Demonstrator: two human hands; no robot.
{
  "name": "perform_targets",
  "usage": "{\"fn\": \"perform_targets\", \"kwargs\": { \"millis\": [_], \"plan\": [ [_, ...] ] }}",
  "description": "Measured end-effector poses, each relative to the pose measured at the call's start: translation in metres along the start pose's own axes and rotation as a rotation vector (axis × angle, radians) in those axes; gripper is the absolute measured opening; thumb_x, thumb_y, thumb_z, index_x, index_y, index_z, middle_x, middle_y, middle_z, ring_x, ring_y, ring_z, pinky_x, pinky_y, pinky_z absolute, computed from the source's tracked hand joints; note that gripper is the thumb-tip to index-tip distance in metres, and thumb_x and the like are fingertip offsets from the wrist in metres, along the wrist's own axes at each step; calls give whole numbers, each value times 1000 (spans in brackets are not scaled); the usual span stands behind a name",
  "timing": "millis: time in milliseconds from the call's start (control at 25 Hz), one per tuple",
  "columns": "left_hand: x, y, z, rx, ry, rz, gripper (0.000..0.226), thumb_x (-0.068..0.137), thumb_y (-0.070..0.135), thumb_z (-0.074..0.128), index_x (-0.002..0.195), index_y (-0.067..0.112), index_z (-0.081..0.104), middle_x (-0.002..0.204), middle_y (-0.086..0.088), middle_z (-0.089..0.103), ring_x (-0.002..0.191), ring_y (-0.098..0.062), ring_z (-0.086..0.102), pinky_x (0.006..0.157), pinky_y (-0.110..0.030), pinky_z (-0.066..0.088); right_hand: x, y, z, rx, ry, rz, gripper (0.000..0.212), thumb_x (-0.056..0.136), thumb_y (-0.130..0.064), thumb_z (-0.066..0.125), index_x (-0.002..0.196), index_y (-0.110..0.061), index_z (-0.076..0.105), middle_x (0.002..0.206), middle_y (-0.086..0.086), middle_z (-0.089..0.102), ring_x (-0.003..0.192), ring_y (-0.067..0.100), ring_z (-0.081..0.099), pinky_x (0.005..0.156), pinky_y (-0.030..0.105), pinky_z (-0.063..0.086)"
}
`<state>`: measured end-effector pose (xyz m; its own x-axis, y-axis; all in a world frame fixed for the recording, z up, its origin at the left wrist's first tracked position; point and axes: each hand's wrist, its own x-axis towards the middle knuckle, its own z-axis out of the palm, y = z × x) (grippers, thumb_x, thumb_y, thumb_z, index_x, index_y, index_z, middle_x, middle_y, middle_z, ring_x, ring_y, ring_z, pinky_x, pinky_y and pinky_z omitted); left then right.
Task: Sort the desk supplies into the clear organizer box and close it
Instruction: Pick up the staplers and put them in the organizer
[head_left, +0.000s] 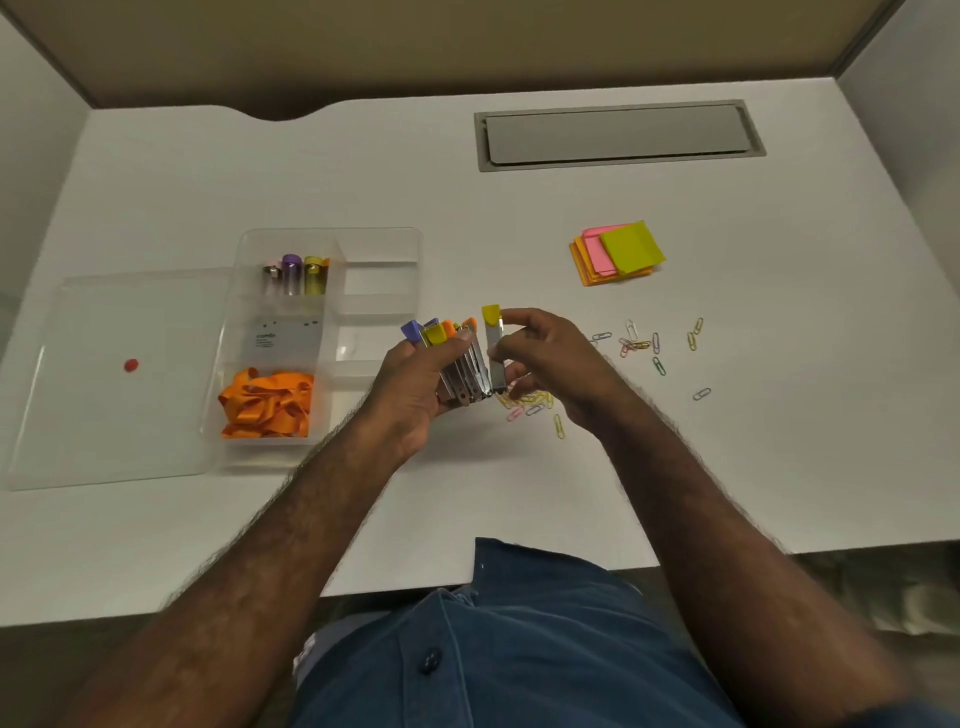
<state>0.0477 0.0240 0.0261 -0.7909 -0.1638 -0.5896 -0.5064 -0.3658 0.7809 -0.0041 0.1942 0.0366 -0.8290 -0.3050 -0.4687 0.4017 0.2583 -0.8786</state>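
I'm looking down at the desk, and the sort is partway through. The clear organizer box (363, 249) sits open at the left, its lid (104, 415) lying flat beside it on the far-left side. In the box's left column I see orange rubber bands (267, 402) in the near compartment and a few capped tubes (298, 275) in the far one; the right-hand compartments look unfilled from here.

The left hand (410, 384) grips a bundle of metal clips with coloured caps (457, 358), fingers wrapped round it, held above the desk just right of the box. The right hand (545, 353) pinches one yellow-capped clip (493, 348) upright, right beside the bundle. I judge it's being added to the bundle.

Left to do, as I read it: the bundle goes in, then the paper clips (644, 345) scattered on the desk to the right and under the hands, then the sticky notes (618, 254) further back on the right. After that, the lid goes on.
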Motion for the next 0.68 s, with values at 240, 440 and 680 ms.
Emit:
{"fn": "perform_targets", "kwargs": {
  "millis": [240, 440, 680],
  "plan": [
    [21, 43, -51, 139, -12, 71, 31, 99, 23, 71, 126, 8, 71, 116, -17, 79, 105, -36, 77, 94, -53, 62, 31, -28, 61, -38, 43, -41, 48, 91, -11, 71, 138, -11, 62, 94, 12, 71, 75, 19, 70, 60, 31, 61],
    [64, 85, -79, 252, 0, 108, 20, 96, 22, 75, 114, 12, 76, 107, -13, 81, 97, -32, 80, 94, -56, 62, 73, -55, 96, -13, 145, -37, 49, 89, -11, 76, 136, -7, 62, 85, 7, 71, 68, 19, 71, 60, 35, 62],
    [111, 122, -95, 392, 88, 166, 23, 88, 28, 84, 106, 15, 76, 103, -14, 79, 93, -31, 78, 86, -53, 65, 117, -69, 119, -395, 359, -100, 47, 83, -22, 75, 128, -19, 64, 87, -2, 75, 80, 16, 72, 70, 34, 60]
  ]
}}
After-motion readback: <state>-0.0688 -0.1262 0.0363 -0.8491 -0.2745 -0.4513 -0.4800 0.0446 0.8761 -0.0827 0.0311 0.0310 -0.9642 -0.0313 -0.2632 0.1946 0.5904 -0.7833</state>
